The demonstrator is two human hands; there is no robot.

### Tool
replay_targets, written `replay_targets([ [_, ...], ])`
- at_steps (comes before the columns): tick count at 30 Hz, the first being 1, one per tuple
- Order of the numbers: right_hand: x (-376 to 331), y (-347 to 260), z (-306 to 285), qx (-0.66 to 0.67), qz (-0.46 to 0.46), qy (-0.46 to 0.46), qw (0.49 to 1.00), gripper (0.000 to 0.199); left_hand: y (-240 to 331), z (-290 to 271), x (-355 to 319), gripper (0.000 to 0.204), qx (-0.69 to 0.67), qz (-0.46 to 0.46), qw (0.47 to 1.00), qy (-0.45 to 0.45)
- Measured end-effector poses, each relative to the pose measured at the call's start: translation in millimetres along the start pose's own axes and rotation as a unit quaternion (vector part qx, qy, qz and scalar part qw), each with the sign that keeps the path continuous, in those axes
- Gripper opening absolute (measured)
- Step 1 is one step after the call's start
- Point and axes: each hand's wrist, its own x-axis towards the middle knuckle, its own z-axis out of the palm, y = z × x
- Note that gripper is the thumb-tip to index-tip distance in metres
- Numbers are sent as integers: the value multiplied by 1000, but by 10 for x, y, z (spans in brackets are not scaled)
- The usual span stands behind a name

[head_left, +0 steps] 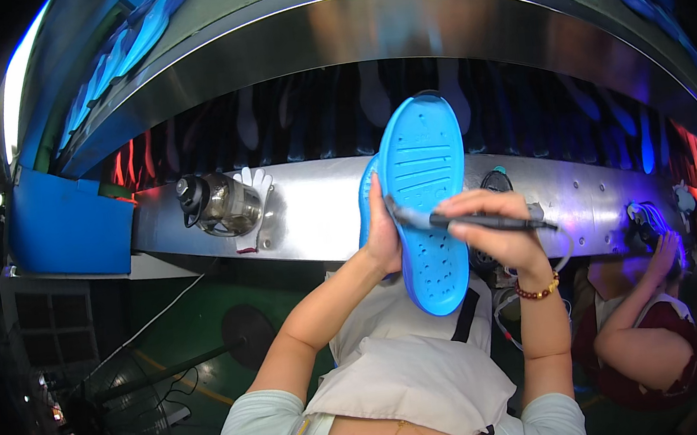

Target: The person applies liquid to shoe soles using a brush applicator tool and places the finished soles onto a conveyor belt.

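Observation:
A bright blue shoe sole (425,149) stands upright in front of me, its ridged and dotted face toward me. My left hand (380,233) is closed on its left edge, thumb up along the rim. Behind it, partly hidden, shows a second blue sole (367,203) on the same side; whether my left hand holds that one too is unclear. My right hand (506,241) grips a brush (411,214) by its dark handle. The pale bristles lie against the middle of the sole's face, near its left edge.
A metal ledge (307,213) runs across, bearing a clear bottle (236,209) with a black lid and a white glove (256,184). Beyond it, several soles lie in a dark, partly red-lit channel. A co-worker's arm (641,341) is at the right. A fan (125,411) stands lower left.

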Motion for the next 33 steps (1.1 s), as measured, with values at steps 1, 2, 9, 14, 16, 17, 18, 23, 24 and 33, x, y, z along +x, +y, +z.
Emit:
replay_targets([
  [1,-25,-23,19,-21,-44,-47,998,20,22,-3,-20,87,19,30,999,22],
  [2,-29,-52,-15,16,-54,-101,993,23,42,-43,-4,89,15,30,999,14],
  [9,-22,-57,-24,-83,-89,-80,989,24,130,-33,133,97,27,187,978,-92],
  [14,-58,8,-80,-69,-25,18,997,24,265,172,117,103,-24,252,967,-19],
  [16,-119,-22,-62,-81,-51,-31,995,25,291,154,108,104,-19,262,964,-28],
  [17,-143,-36,-50,-90,-78,-81,990,25,324,132,99,104,-12,274,961,-36],
  [18,-170,-37,-93,-68,-81,-121,987,26,364,88,109,105,1,290,955,-65],
  [23,-199,80,-139,5,-19,54,998,21,428,190,71,104,-28,270,962,-23],
  [24,-215,65,-122,-39,-48,6,998,22,427,209,83,104,0,285,958,-10],
  [33,-235,98,-118,-77,-42,3,996,23,526,209,86,103,36,281,959,-24],
])
